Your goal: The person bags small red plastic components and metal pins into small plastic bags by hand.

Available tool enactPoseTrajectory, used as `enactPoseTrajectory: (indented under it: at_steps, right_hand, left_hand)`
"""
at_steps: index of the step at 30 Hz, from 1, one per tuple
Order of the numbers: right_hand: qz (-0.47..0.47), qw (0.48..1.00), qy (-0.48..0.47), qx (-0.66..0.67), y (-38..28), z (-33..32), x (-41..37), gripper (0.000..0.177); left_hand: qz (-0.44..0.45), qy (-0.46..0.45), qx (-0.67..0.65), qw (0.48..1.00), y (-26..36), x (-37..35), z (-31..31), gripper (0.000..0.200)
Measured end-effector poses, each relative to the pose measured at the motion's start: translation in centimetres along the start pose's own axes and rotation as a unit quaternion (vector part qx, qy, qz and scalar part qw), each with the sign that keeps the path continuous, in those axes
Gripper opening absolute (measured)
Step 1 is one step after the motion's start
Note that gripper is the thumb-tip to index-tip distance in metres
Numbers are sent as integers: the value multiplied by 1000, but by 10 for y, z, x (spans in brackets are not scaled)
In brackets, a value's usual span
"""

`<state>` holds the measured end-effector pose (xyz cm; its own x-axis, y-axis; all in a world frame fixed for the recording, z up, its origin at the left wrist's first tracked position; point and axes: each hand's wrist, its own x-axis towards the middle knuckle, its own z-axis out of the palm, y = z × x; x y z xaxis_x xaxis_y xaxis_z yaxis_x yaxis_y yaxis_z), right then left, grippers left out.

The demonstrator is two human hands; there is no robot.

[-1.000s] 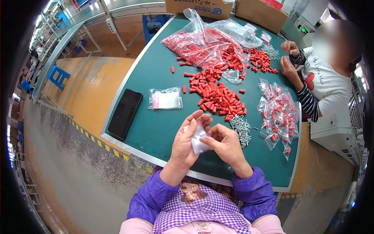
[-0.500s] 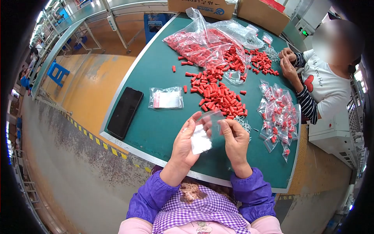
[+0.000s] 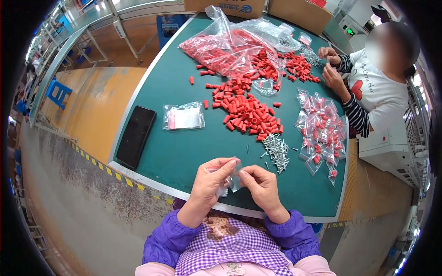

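Note:
My left hand (image 3: 211,181) and my right hand (image 3: 260,186) are close together near the table's front edge, both pinching a small clear plastic bag (image 3: 235,180) between them. Something pale shows under the fingers of my left hand. Just beyond my hands lies a pile of silver screws (image 3: 276,149). Farther back is a heap of red caps (image 3: 251,112), beside a large clear bag of red caps (image 3: 221,50). Filled small bags (image 3: 322,124) with red caps lie to the right. A stack of flat empty bags (image 3: 184,116) is at the left.
A black phone (image 3: 136,137) lies at the green table's (image 3: 177,154) left edge. Cardboard boxes (image 3: 299,14) stand at the back. At the right, a co-worker (image 3: 377,87) holds something small in both hands over the table. A blue stool (image 3: 58,93) stands on the floor.
My hands have moved lower and closer together, with the bag now mostly covered by the fingers. The screw pile is now uncovered. The whole view has shifted slightly.

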<state>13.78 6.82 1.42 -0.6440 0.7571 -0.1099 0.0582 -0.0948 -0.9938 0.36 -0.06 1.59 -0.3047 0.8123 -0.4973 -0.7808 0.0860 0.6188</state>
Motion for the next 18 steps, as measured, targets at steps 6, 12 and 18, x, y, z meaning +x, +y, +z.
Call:
enactPoseTrajectory:
  at_steps: [6,12,18]
  right_hand:
    - [-85,975,100,-182,-12,-37,-4,12]
    - [-106,925,210,-297,-23,-91,-3,8]
    - [-173,883,88,-427,-23,-102,-11,17]
  left_hand:
    - [55,4,22,998,3,-2,-3,8]
    - [164,-19,114,980,1,-4,-1,8]
    - [162,-14,117,980,1,-2,1,10]
